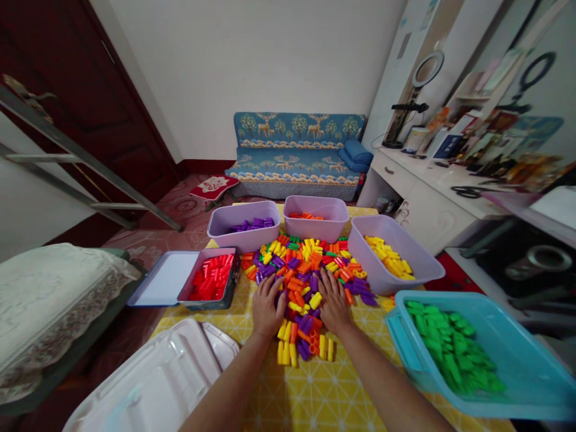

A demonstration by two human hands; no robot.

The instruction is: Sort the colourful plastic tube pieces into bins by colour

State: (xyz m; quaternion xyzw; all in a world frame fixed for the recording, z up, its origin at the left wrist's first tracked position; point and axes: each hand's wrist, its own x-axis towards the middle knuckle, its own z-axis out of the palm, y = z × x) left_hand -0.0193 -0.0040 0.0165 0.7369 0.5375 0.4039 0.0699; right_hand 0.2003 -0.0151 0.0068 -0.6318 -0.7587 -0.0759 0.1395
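Both hands down in mixed pile of plastic pcs (297, 282), mid-table on yellow cloth (310, 399). L hand (269, 306) at pile's L flank, R hand (333, 300) at R flank; palms down, fingers spread, loose pcs btwn. No pinch seen on either; undersides hidden, so can't tell if fingertips press on a pc.

Pile: orange, purple, yellow, red, some green at far side. Near end, btwn forearms: yellow pcs (287, 354) lying roughly side by side w/ orange & purple.

Containers around pile, approx. one colour each: purple pcs (254, 224) in far-L lilac bin (243, 241); orange pcs (307, 216) in far-mid lilac bin (315, 230); yellow pcs (389, 258) in R lilac bin (366, 264); green pcs (450, 348) in blue tub (508, 330), near R; red pcs (210, 277) in tin (202, 305), L.

Step (my judgement): working through pile by hand, prob. spreading or picking over; nothing visibly lifted. Next move, est.: any pickup calls for fingers curling in on chosen pcs w/o dragging neighbours; pcs lie tight & overlap, so slip/scatter poss.
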